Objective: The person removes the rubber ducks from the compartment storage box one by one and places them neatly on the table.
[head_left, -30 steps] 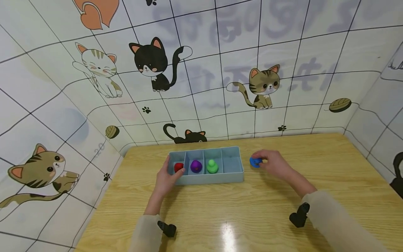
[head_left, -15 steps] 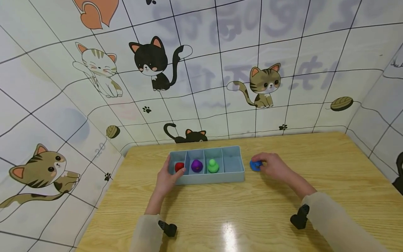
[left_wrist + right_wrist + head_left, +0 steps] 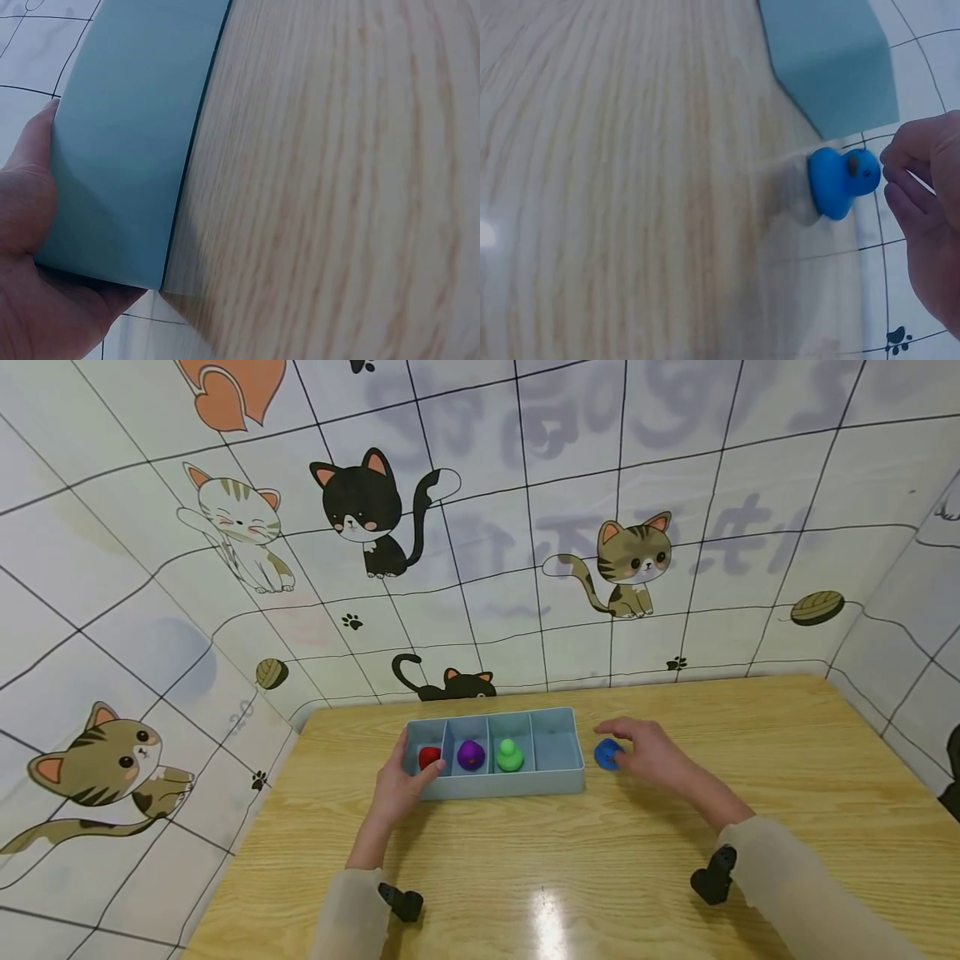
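Observation:
A light blue four-section tray [image 3: 487, 787] lies on the table; its left end is held by my left hand [image 3: 397, 783], with the thumb over the front wall, as the left wrist view [image 3: 112, 150] also shows. Its sections hold a red item [image 3: 429, 757], partly hidden by the thumb, a purple item [image 3: 471, 756] and a green rubber duck [image 3: 510, 757]; the rightmost holds nothing. Right of the tray, a blue rubber duck [image 3: 832, 184] stands upright on the table. My right hand [image 3: 651, 755] is beside it, index finger extended, fingertips close to the duck's head.
The wooden table [image 3: 525, 860] meets a wall covering [image 3: 487, 568] with printed cats along its back edge. More of this covering rises at the left and right sides.
The right hand's fingers have spread apart, with the index finger lifting off the blue duck, which now shows more. The left hand and tray stay essentially in place.

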Tool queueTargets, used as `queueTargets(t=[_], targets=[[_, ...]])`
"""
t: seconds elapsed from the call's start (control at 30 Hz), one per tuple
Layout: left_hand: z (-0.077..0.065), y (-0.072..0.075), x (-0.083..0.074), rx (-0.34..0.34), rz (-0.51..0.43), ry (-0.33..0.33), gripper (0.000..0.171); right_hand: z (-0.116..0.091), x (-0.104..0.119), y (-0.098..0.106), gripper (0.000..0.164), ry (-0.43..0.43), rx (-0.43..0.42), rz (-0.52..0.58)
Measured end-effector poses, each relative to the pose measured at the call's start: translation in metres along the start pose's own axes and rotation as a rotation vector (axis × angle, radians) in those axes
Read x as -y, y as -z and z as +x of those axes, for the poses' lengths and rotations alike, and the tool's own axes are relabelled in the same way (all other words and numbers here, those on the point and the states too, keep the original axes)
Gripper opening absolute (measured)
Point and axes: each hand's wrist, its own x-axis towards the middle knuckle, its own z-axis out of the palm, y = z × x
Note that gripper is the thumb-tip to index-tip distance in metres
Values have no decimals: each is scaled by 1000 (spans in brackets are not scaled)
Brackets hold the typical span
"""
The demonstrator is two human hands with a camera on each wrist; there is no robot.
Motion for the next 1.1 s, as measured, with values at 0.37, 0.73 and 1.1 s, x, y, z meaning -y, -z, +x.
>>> queueTargets(t=[0.37, 0.73, 1.1], targets=[[0, 2, 2, -24, -7, -27, 101, 35, 48, -9, 51, 58, -2, 225], [0, -1, 4, -25, -15, -31, 99, 67, 72, -43, 50, 150, 79, 237], [0, -1, 4, -24, -20, -22, 100, 78, 84, -56, 52, 79, 165, 189]])
